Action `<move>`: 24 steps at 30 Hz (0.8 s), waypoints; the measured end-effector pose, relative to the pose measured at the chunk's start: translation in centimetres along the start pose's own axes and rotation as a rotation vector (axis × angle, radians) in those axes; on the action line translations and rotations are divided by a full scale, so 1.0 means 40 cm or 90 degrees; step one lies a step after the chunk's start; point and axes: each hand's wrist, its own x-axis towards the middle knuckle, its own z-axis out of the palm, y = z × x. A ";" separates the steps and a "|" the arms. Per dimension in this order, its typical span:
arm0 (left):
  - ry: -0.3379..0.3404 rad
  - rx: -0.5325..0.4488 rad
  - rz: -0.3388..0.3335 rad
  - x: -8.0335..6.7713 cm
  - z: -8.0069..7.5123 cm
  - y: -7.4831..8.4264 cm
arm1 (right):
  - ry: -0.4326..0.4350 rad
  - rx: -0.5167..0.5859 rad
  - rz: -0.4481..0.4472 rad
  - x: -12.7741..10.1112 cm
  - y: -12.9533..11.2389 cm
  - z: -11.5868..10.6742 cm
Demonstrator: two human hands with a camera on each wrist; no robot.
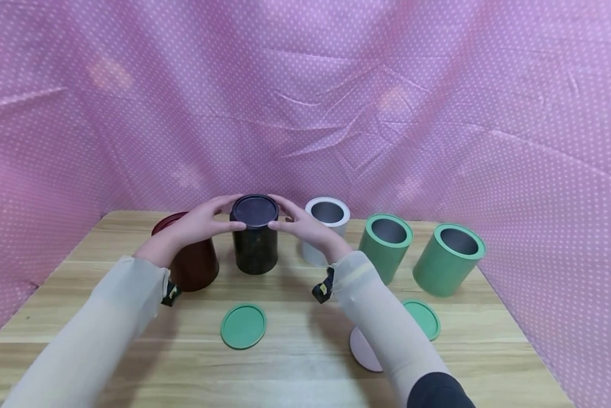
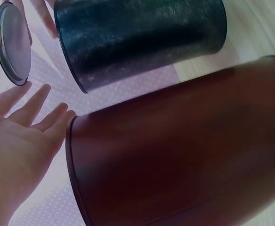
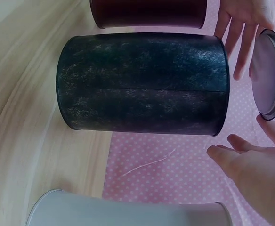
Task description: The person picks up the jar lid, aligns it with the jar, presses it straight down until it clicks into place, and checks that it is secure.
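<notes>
The black round metal lid [image 1: 255, 211] is pinched at its edge by the left hand [image 1: 203, 222] and the right hand [image 1: 306, 224], above the black cylindrical metal can [image 1: 256, 252]; the head view makes it look seated (both wrist views show lid and can apart), while a dark red cylindrical can [image 1: 196, 265] and a white cylindrical can [image 1: 312, 255] stand on either side

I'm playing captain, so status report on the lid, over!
Left grip, right grip: both holding dark lid. Lid held apart above black can. Nothing visible between.
</notes>
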 end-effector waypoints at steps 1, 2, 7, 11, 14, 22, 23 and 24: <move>-0.002 0.000 0.000 0.005 -0.001 -0.002 | 0.002 0.002 0.004 0.001 0.000 -0.001; -0.005 0.000 0.001 0.009 -0.003 -0.003 | 0.003 0.006 0.009 0.002 0.000 -0.001; -0.018 -0.006 -0.009 0.024 -0.010 -0.010 | 0.004 0.013 0.019 0.008 0.003 -0.006; -0.025 -0.004 -0.027 0.031 -0.014 -0.012 | 0.000 0.021 0.017 0.015 0.006 -0.010; -0.028 0.000 -0.037 0.036 -0.014 -0.016 | -0.004 0.026 0.027 0.019 0.013 -0.008; -0.026 0.022 -0.051 0.045 -0.009 -0.028 | -0.003 0.031 0.046 0.027 0.034 -0.001; -0.027 0.025 -0.055 0.046 -0.008 -0.029 | -0.003 0.030 0.045 0.029 0.037 0.000; -0.029 0.027 -0.057 0.048 -0.007 -0.032 | -0.003 0.028 0.045 0.030 0.040 0.000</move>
